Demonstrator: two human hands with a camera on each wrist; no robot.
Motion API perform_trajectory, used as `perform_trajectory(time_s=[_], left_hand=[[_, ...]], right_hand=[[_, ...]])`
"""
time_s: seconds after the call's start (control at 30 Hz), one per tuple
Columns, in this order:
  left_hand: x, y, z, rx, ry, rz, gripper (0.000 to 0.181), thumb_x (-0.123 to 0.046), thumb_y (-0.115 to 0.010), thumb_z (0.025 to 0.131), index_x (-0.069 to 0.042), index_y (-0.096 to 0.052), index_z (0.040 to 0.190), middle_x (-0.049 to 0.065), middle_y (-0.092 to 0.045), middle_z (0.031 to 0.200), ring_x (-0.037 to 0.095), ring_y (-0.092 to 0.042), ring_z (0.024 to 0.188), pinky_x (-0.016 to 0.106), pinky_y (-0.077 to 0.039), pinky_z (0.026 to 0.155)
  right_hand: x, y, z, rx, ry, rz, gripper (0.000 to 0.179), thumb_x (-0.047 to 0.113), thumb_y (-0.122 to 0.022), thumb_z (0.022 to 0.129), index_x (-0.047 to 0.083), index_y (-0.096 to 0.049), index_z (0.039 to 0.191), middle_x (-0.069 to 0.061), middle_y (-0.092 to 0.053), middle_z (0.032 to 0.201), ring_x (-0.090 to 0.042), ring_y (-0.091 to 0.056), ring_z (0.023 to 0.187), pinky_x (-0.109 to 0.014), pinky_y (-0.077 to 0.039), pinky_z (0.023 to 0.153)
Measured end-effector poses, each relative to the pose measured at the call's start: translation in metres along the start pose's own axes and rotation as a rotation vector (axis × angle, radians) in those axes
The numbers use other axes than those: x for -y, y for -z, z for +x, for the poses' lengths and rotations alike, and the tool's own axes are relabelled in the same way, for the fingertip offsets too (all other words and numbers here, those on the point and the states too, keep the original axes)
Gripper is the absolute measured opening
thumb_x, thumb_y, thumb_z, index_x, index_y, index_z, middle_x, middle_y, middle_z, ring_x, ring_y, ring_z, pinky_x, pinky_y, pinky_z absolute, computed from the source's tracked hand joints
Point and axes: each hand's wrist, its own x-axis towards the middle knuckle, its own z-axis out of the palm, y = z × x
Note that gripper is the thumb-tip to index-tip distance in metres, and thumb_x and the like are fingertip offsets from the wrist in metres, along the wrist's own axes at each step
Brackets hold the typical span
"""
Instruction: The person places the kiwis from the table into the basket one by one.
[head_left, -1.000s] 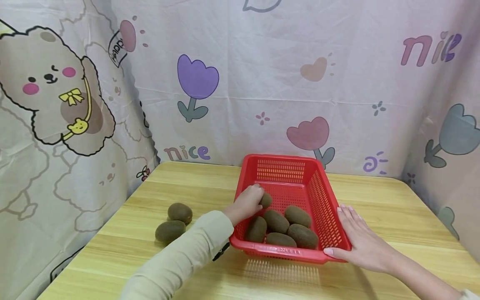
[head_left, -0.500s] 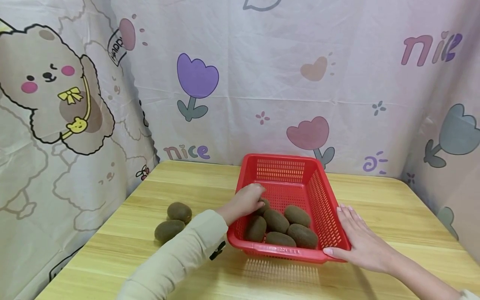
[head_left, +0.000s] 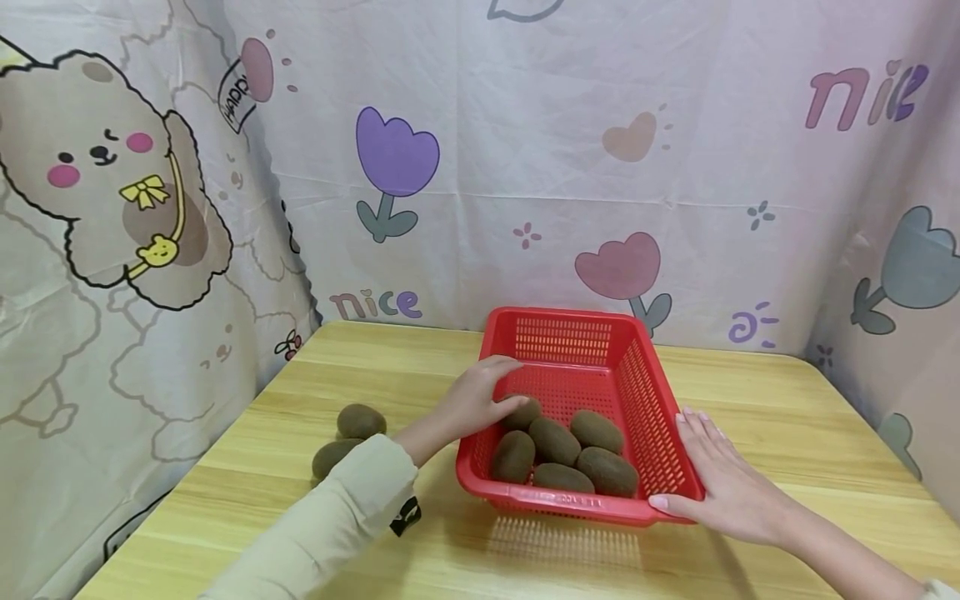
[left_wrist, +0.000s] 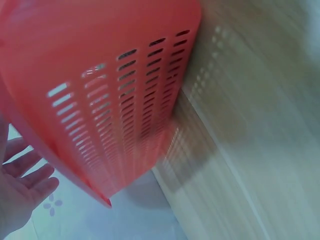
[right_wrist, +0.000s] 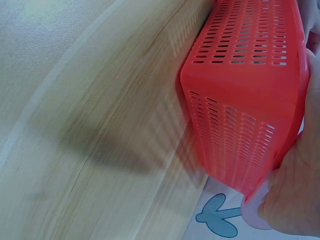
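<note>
A red plastic basket (head_left: 555, 497) with slotted walls stands on the table, with several brown kiwis (head_left: 553, 441) gathered at its near end. My left hand (head_left: 472, 398) is over the basket's left rim, its thumb beside the nearest kiwi (head_left: 522, 413) there. In the left wrist view the fingers (left_wrist: 37, 176) of that hand are loosely spread past the rim and grip nothing. My right hand (head_left: 731, 487) rests against the near right corner, thumb on the front rim and straight fingers along the outer side. The right wrist view has this hand (right_wrist: 295, 185) at the rim too.
Two more kiwis lie on the table to the left, the back one (head_left: 362, 422) in full view and the front one (head_left: 333, 457) partly behind my left sleeve (head_left: 330, 517). Printed curtains (head_left: 480, 100) hang behind and beside the wooden table (head_left: 405, 358).
The left hand has let go of a kiwi, now lying among the others at the basket's left wall, and has drawn back left with its fingers loosened. The right hand has stayed put.
</note>
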Motion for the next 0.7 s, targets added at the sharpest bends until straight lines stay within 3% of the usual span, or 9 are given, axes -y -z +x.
perform_trajectory(time_s=[0.03, 0.07, 0.17, 0.47, 0.7], left_hand=[[0.001, 0.001, -0.002, -0.010, -0.002, -0.011, 0.047, -0.024, -0.070, 0.083, -0.003, -0.058, 0.123, 0.012, -0.060, 0.123, 0.025, -0.056, 0.115, 0.038, -0.048, 0.097], [0.001, 0.003, -0.004, -0.018, -0.002, -0.019, 0.048, -0.025, -0.070, 0.083, -0.003, -0.058, 0.123, 0.012, -0.060, 0.123, 0.025, -0.056, 0.115, 0.038, -0.048, 0.097], [0.003, 0.008, -0.010, -0.037, 0.005, -0.050, 0.048, -0.025, -0.070, 0.082, -0.002, -0.059, 0.122, 0.013, -0.059, 0.124, 0.026, -0.055, 0.117, 0.040, -0.048, 0.097], [0.010, 0.020, -0.028, -0.053, 0.033, -0.074, 0.046, -0.024, -0.073, 0.080, -0.003, -0.061, 0.119, 0.013, -0.060, 0.124, 0.027, -0.056, 0.116, 0.039, -0.052, 0.090], [0.022, 0.023, -0.043, -0.089, 0.013, -0.092, 0.044, -0.022, -0.073, 0.079, -0.001, -0.062, 0.117, 0.015, -0.060, 0.122, 0.028, -0.056, 0.115, 0.044, -0.049, 0.094]], right_hand=[[0.000, 0.000, 0.000, 0.000, -0.001, -0.003, 0.103, 0.052, -0.065, 0.078, -0.004, -0.013, 0.146, -0.028, -0.013, 0.152, -0.044, -0.010, 0.139, -0.010, 0.019, 0.103], [0.000, 0.000, 0.000, -0.001, 0.000, -0.006, 0.103, 0.052, -0.065, 0.078, -0.004, -0.013, 0.146, -0.028, -0.013, 0.152, -0.044, -0.010, 0.140, -0.002, 0.018, 0.094], [0.000, 0.000, 0.000, -0.012, 0.010, -0.021, 0.103, 0.052, -0.065, 0.078, -0.005, -0.013, 0.146, -0.028, -0.014, 0.151, -0.045, -0.010, 0.139, -0.001, 0.018, 0.092], [-0.001, 0.000, 0.000, -0.024, 0.026, -0.030, 0.103, 0.051, -0.066, 0.077, -0.006, -0.015, 0.146, -0.029, -0.014, 0.151, -0.045, -0.010, 0.140, 0.001, 0.017, 0.092], [-0.001, 0.000, 0.000, -0.022, 0.029, -0.028, 0.104, 0.051, -0.065, 0.077, -0.006, -0.013, 0.146, -0.030, -0.014, 0.151, -0.045, -0.009, 0.140, 0.001, 0.017, 0.092]])
